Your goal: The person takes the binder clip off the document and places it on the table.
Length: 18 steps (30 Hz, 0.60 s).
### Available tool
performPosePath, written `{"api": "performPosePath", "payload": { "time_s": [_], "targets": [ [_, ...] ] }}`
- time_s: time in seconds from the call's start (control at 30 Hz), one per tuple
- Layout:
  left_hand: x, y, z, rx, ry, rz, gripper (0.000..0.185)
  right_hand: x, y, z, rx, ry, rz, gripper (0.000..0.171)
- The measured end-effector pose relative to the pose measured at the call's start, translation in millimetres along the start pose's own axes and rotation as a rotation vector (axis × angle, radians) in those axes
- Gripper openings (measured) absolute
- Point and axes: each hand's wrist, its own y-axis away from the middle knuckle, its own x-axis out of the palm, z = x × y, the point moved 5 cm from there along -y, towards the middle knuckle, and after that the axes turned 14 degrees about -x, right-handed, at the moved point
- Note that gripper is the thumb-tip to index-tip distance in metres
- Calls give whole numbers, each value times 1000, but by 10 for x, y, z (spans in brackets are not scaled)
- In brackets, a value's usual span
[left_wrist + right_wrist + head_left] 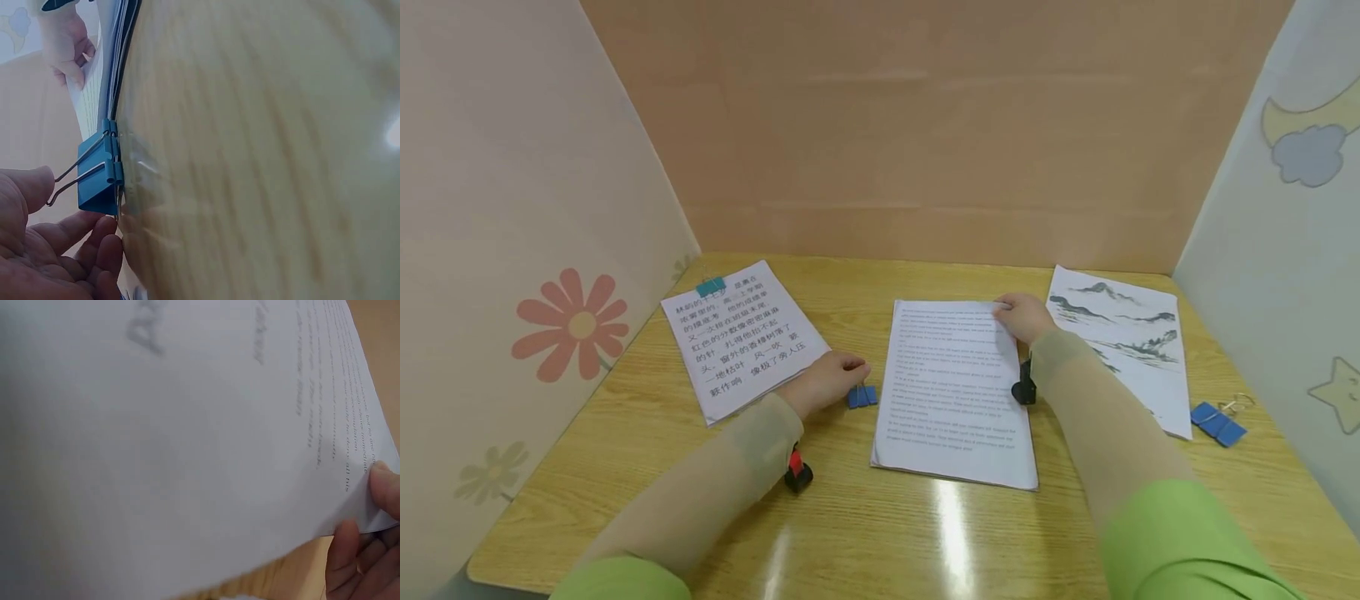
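A printed paper stack (pixel 951 392) lies on the table in front of me. My right hand (pixel 1024 318) pinches its far right corner; in the right wrist view the thumb (pixel 384 487) is on top of the sheets and fingers are below. To the left of the stack is a blue binder clip (pixel 862 396), wire handles upward in the head view. My left hand (pixel 825 383) holds this clip: in the left wrist view the thumb (pixel 31 187) meets a wire handle and curled fingers touch the clip's lower end. The clip sits just beside the stack's left edge.
At the left lies a Chinese-text paper stack (pixel 741 342) with a teal binder clip (pixel 711 287) on its top edge. To the right are landscape-painting sheets (pixel 1120 333) and another blue binder clip (pixel 1219 423). Walls bound the wooden table (pixel 850 533) at back and sides.
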Motion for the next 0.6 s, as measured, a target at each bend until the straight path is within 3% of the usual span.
{"api": "performPosePath", "payload": {
  "time_s": [0.27, 0.43, 0.53, 0.6],
  "targets": [
    [22, 19, -20, 20, -51, -4, 50, 27, -91, -87, 15, 82, 0, 39],
    [13, 52, -40, 57, -112, -68, 54, 39, -154, -78, 9, 177, -7, 39],
    [6, 138, -134, 140, -179, -170, 53, 49, -182, -65, 3, 219, 1, 38],
    [54, 250, -264, 260, -285, -237, 48, 52, -194, -59, 2, 240, 9, 37]
  ]
}}
